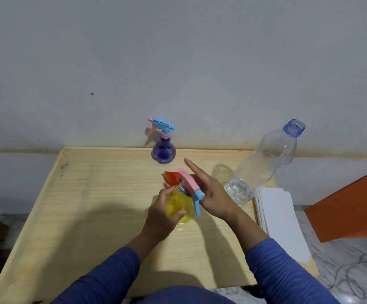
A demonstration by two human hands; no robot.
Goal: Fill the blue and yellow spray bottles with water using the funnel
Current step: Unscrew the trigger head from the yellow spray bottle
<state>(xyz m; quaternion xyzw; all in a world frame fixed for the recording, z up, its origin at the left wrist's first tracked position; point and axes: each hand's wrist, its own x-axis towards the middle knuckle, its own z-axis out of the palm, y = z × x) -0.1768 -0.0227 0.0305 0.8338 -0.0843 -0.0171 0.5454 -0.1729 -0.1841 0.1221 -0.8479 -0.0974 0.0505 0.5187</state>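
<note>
A yellow spray bottle [179, 206] stands at the middle of the wooden table [90, 205]. My left hand [163, 213] grips its body. Its pink and blue spray head [191, 187] sits on the neck, and my right hand [209, 189] rests against that head with the index finger stretched out. The red funnel [171, 177] lies just behind the yellow bottle, partly hidden by the spray head. The blue spray bottle [163, 150] stands upright at the table's far edge with its sprayer on.
An uncapped clear plastic water bottle [259, 165] stands right of my right hand, with some water at its bottom. A stack of white paper [281, 222] lies at the table's right edge. An orange object [349, 207] is on the floor to the right. The wall is close behind the table.
</note>
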